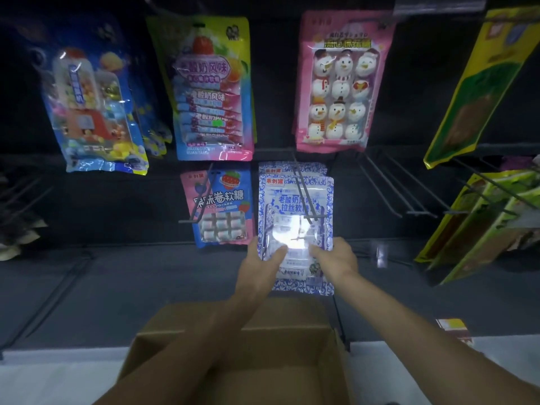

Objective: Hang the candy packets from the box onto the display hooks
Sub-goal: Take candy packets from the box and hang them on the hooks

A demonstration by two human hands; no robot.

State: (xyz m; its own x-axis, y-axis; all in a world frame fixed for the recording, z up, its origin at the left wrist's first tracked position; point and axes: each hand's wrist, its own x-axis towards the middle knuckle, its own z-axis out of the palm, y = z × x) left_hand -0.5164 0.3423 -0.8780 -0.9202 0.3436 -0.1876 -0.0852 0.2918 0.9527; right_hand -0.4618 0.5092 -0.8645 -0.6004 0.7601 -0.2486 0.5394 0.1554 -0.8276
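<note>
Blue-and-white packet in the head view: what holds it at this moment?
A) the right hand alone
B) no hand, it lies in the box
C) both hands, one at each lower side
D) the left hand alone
C: the left hand and the right hand each pinch a lower side of the blue-and-white packet, above the cardboard box.

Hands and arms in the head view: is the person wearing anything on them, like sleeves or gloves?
No. The left hand and right hand are bare: no gloves, and no rings that I can make out in this dim picture. The left forearm and right forearm show no sleeve, watch or band down to the picture's bottom edge.
</note>
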